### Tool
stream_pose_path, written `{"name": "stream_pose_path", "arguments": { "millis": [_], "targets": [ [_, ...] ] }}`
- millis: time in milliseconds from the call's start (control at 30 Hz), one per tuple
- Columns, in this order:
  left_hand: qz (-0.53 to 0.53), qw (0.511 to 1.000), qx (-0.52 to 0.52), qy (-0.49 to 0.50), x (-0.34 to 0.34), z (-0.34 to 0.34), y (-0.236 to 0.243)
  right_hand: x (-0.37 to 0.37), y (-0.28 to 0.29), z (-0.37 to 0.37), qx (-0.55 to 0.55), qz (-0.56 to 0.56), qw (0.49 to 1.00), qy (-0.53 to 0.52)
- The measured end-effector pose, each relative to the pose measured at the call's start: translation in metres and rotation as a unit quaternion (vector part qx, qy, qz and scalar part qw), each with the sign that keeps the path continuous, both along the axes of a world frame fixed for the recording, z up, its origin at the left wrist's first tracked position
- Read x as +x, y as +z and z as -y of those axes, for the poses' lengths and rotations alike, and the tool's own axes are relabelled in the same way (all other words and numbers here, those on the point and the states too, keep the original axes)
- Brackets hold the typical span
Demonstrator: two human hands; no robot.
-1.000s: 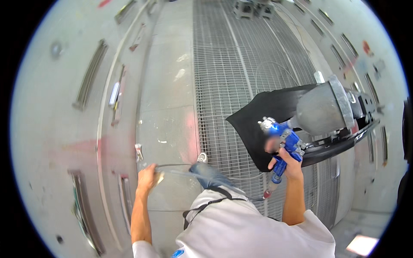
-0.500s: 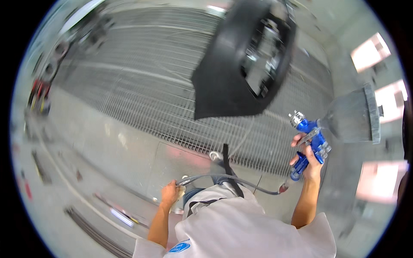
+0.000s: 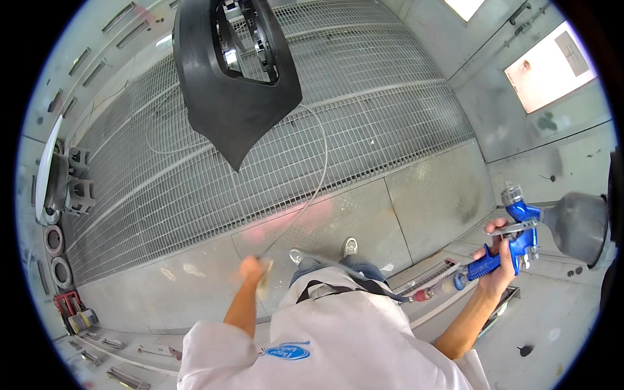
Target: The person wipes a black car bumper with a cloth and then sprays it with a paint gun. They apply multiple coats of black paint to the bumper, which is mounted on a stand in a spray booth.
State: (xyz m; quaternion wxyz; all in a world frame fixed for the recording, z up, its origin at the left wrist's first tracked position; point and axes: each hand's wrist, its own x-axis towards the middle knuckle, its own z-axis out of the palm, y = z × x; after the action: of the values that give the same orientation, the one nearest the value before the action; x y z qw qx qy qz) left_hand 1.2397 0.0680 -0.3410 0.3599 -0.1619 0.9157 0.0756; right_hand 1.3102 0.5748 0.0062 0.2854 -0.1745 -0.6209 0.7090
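My right hand [image 3: 499, 263] is wrapped round the handle of a blue spray gun [image 3: 522, 237], fingers at its trigger lever. A grey cup [image 3: 577, 224] sits on the gun, pointing right. From the handle's lower end, an air hose [image 3: 383, 290] crosses in front of my waist toward my left side. There my left hand [image 3: 250, 270], blurred, is closed on the hose, with a pale yellowish cloth-like piece [image 3: 264, 281] at its fingers. Ahead of me stands a black car bumper [image 3: 221, 107] with an opening in it, apart from both hands.
Metal floor grating [image 3: 364, 117] lies under the bumper, and a thin hose [image 3: 325, 149] trails across it. Smooth floor plates [image 3: 429, 208] run along my feet. Tape rolls [image 3: 62, 272] and grey stands [image 3: 79, 196] are at the left; a wall with a bright window [image 3: 549, 68] rises at the right.
The view has turned, and the bumper now appears farther left. My right hand and the spray gun appear farther right and lower. The left hand still has the hose.
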Motion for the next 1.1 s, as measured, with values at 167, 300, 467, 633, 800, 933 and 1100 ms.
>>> {"name": "stream_pose_path", "arguments": {
  "millis": [167, 300, 467, 633, 800, 933, 1100],
  "targets": [
    [-0.059, 0.801, 0.478, 0.356, -0.086, -0.201, -0.043, -0.001, -0.02, -0.02, 0.038, 0.009, 0.997, -0.062],
    [0.062, 0.673, 0.672, 0.303, -0.072, -0.267, 0.007, 0.009, -0.027, -0.047, 0.07, 0.01, 0.996, -0.05],
    [0.077, 0.824, 0.488, 0.279, 0.008, -0.123, -0.041, 0.009, -0.047, -0.076, -0.007, -0.015, 1.0, -0.006],
    [0.063, 0.968, 0.225, -0.091, 0.198, 0.095, -0.037, -0.022, -0.079, -0.094, -0.083, -0.053, 0.994, 0.056],
    [0.278, 0.954, -0.071, -0.089, 0.246, 0.105, 0.067, -0.057, -0.106, -0.072, -0.176, -0.099, 0.975, 0.091],
    [0.31, 0.936, -0.149, -0.07, 0.263, 0.119, 0.113, -0.088, -0.115, -0.041, -0.216, -0.065, 0.969, 0.1],
    [0.201, 0.944, -0.259, -0.038, 0.196, 0.103, 0.154, -0.103, -0.141, -0.025, -0.244, -0.041, 0.964, 0.094]
  ]
}}
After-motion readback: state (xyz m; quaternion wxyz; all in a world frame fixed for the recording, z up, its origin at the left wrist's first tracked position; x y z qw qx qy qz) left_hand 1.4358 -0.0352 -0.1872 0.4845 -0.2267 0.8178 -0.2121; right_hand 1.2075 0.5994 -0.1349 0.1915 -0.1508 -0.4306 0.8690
